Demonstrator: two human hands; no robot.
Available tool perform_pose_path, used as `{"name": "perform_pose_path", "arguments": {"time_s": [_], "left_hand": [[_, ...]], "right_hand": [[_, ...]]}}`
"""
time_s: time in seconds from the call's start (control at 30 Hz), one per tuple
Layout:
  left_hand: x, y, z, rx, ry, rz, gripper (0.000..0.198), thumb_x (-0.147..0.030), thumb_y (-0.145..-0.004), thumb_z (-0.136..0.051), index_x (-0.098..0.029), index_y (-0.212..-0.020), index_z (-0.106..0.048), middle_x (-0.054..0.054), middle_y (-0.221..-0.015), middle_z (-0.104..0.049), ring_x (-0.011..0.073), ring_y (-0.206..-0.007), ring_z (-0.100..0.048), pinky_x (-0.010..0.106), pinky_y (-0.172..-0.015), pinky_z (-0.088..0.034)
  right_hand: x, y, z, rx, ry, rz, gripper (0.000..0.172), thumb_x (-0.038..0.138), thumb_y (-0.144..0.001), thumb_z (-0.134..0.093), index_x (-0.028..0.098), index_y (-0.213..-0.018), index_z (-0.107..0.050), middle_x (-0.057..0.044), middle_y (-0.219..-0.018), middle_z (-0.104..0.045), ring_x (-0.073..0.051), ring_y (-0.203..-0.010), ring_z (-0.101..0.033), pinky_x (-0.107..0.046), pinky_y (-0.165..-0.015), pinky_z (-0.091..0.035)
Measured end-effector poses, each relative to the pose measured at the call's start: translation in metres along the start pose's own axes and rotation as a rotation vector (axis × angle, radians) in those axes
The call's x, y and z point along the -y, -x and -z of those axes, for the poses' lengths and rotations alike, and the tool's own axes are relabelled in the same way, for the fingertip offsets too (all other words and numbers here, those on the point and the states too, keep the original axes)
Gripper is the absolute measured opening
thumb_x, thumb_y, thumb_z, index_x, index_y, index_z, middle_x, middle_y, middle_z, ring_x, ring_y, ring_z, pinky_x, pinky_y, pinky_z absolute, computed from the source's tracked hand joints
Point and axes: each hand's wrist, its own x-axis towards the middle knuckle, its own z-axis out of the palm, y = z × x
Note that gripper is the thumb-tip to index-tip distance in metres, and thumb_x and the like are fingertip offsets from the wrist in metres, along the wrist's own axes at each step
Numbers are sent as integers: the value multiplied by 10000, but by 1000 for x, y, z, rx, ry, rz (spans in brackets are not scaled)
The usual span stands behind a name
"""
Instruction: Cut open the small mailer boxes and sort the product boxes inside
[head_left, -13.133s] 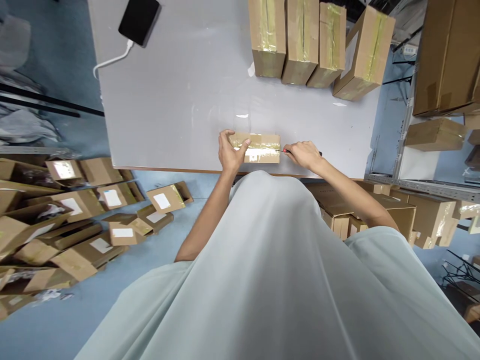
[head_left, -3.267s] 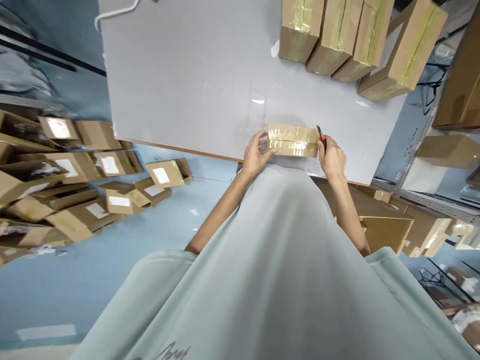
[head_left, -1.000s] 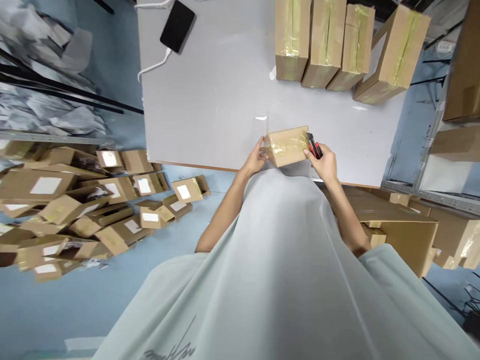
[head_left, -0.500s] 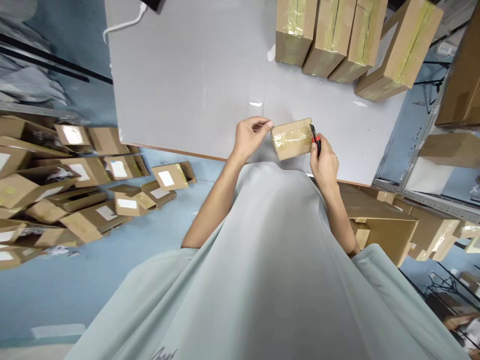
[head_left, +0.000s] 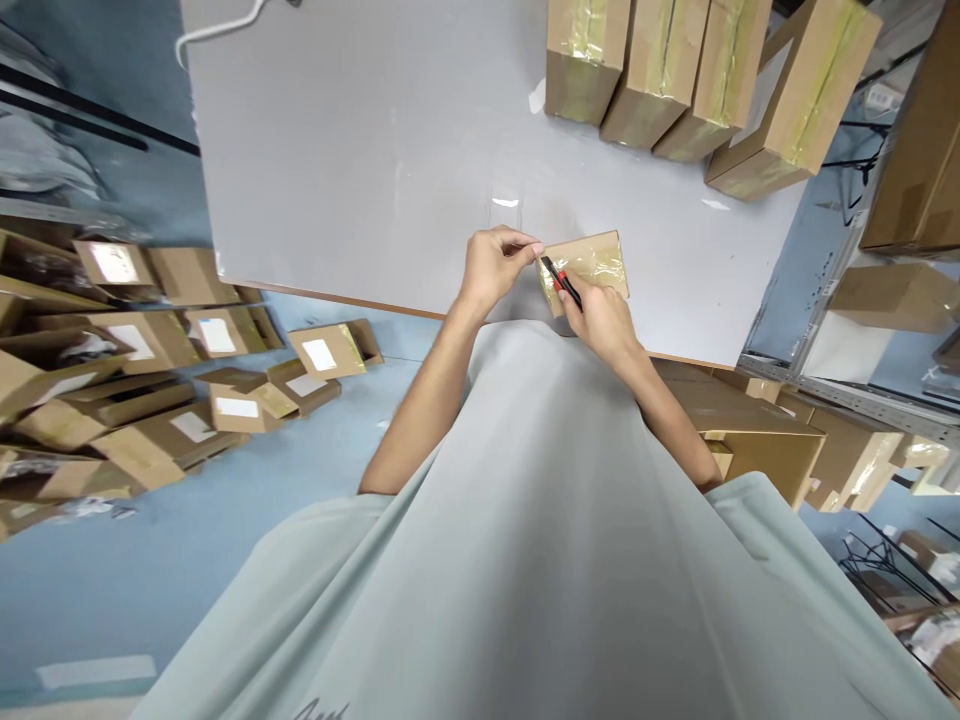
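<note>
A small brown cardboard box wrapped in clear tape lies near the front edge of the grey table. My left hand is curled at the box's left end, fingertips pinched on its corner. My right hand grips a red and black utility knife, with the tip against the box's left end, close to my left fingertips.
Several taller taped boxes stand in a row at the table's far right. A white cable lies at the far left. Many small labelled boxes litter the blue floor to the left. Larger cartons and shelving are on the right.
My right hand has brought the knife from the box's right end over to its left end. My left hand stays at the left corner. The box has turned slightly.
</note>
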Motion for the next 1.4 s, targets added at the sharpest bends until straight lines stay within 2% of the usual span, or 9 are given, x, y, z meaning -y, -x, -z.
{"name": "perform_pose_path", "arguments": {"time_s": [0.27, 0.57, 0.7, 0.8, 0.9, 1.0, 1.13, 1.27, 1.4], "left_hand": [[0, -1, -1, -1, -8, -14, 106, -282, -904, -843, -181, -913, -875, 61, -968, -844, 212, -911, -786, 348, -897, -656], [0, 1, -1, 15, 8, -48, 141, -317, -868, -878, -186, -919, -873, 50, -969, -834, 223, -937, -792, 358, -919, -670], [4, 1, -3, -3, 29, -36, 97, -274, -878, -866, -193, -930, -866, 42, -984, -816, 217, -953, -788, 364, -945, -662], [2, 3, -4, -13, 17, -7, 56, -230, -893, -841, -199, -934, -865, 41, -995, -810, 213, -953, -779, 358, -959, -646], [-4, 6, -3, 11, -22, 11, 55, -223, -896, -824, -205, -920, -870, 41, -994, -815, 213, -914, -769, 355, -945, -635], [-8, 8, -1, 46, -45, 13, 67, -215, -889, -811, -216, -913, -873, 35, -983, -819, 215, -889, -761, 352, -923, -627], [-9, 6, -2, 128, -77, -1, 80, -196, -882, -812, -236, -910, -876, 29, -943, -811, 231, -871, -749, 371, -911, -618], [-8, -1, -1, 146, -115, -37, 97, -184, -916, -803, -247, -908, -875, 48, -975, -803, 244, -869, -730, 396, -922, -601], [-11, -2, 1, 189, -131, -64, 113, -181, -948, -785, -251, -903, -861, 61, -999, -792, 268, -940, -732, 412, -974, -578]], "right_hand": [[12, 4, -1, 8, 55, -41, 551, 319, -1181, -379, 188, -1685, -560, -162, -1284, -836, -362, -1137, -774, -424, -988, -565], [40, 3, -10, 36, 152, -216, 593, 381, -1211, -284, 153, -1721, -480, -228, -1272, -819, -399, -1187, -784, -511, -1024, -590], [57, -6, -10, 64, 197, -270, 558, 296, -1198, -285, 142, -1673, -534, -230, -1271, -816, -378, -1191, -783, -496, -1032, -587], [69, -10, -11, 44, 188, -287, 535, 328, -1215, -277, 153, -1607, -597, -225, -1256, -817, -371, -1193, -781, -490, -1036, -586], [80, -6, -10, 91, 214, -344, 509, 318, -1218, -292, 125, -1501, -669, -262, -1283, -801, -372, -1222, -780, -466, -1031, -587], [90, 1, -7, 142, 245, -405, 456, 259, -1203, -346, 135, -1481, -686, -267, -1331, -791, -359, -1243, -780, -440, -1034, -587], [95, 8, -7, 145, 267, -481, 476, 178, -1162, -347, 165, -1482, -698, -247, -1329, -805, -339, -1238, -786, -417, -1011, -598], [95, 5, -14, 118, 254, -501, 452, 218, -1158, -385, 169, -1463, -715, -244, -1312, -817, -340, -1211, -793, -421, -1003, -607], [98, 8, -19, 93, 226, -553, 469, 237, -1166, -389, 173, -1538, -666, -247, -1312, -817, -334, -1202, -803, -421, -1006, -605]]}}
